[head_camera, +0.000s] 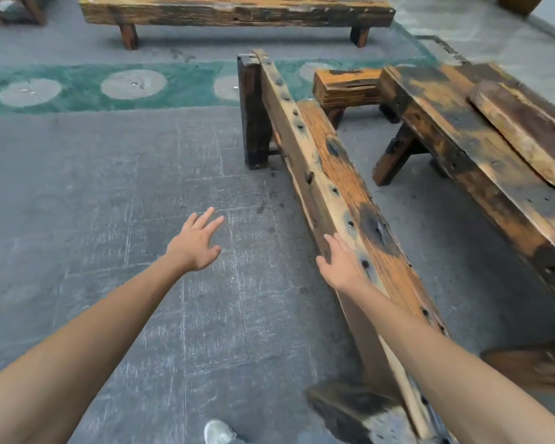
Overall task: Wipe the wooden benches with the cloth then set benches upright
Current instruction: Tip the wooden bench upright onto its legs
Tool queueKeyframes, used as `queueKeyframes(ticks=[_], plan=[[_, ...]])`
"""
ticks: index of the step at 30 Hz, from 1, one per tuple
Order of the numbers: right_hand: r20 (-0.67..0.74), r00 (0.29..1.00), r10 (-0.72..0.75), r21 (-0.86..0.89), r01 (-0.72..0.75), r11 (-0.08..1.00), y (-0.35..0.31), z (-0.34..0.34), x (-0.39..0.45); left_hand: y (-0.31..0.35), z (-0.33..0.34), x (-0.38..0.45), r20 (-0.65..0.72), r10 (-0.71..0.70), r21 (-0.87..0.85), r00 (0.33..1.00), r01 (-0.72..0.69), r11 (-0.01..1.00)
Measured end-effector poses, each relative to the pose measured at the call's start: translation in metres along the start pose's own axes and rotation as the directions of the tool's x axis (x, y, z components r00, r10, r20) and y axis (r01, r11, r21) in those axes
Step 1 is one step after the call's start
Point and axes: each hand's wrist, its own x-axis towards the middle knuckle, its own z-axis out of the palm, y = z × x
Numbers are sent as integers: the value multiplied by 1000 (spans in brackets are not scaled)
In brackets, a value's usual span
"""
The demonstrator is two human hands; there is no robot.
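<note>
Neither hand has a grip on anything. Left hand (196,242) hangs in the air over the grey floor (77,203), fingers straight and spread, holding nothing. A shoe toe (218,431) shows at the bottom edge, near the middle. Further back, a green band with pale round patches (77,86) crosses the floor, and behind it a long wooden bench (234,11) stands upright on its legs.

Right of the left hand, the right hand (342,262) rests flat on the tipped bench (330,187), fingers straight and laid over its upper edge without curling round it. This bench lies on its side on the floor, running from the near right corner away toward the green band; its dark legs point left, one at the far end and one blurred at the near end.

To the right again, well apart from the hands, another worn bench (462,136) stands upright at an angle, with a loose plank (523,129) lying on its seat. A small stool (346,88) sits just behind the far end of the tipped bench.
</note>
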Motion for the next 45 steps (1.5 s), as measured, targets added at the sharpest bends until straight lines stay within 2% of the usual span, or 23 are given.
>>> queueKeyframes(ticks=[3,8,11,13,15,18,20,22,26,30,33,37,42,45], plan=[[19,1000,19,-21,-19,1000,-38,4,28,-47,-29,33,-8,-45,-47,999,45,998],[40,998,57,-37,-55,998,-73,5,91,-99,-55,92,3,-41,-50,999,41,998],[48,997,54,-23,-53,998,-103,9,157,-131,-78,143,8,-30,-33,1000,31,999],[65,997,45,-15,-45,999,-128,14,230,-164,-101,194,-38,-30,27,999,31,999],[66,996,64,-22,-63,998,-139,13,253,-182,-116,208,-27,-21,52,999,23,998],[74,997,33,48,-37,998,-190,-4,346,-236,-191,285,-68,-89,62,994,93,994],[91,996,5,32,-8,999,-223,-16,386,-265,-231,318,-125,-134,73,983,144,987],[81,997,7,48,-11,999,-248,-31,425,-291,-254,345,-146,-156,44,977,164,986],[74,997,0,47,-4,999,-296,-46,507,-330,-273,413,-41,-180,101,983,183,978],[58,998,18,39,-20,999,-335,-48,594,-348,-290,500,85,-135,165,987,120,979],[60,997,39,42,-42,998,-364,-54,648,-354,-312,562,113,-61,170,992,41,985],[23,990,140,58,-141,988,-408,-71,732,-376,-367,660,104,66,167,992,-82,983],[2,973,232,33,-232,972,-444,-82,811,-418,-428,776,189,65,261,980,-114,959],[6,954,301,79,-300,951,-446,-89,842,-426,-449,835,262,77,324,962,-162,932]])
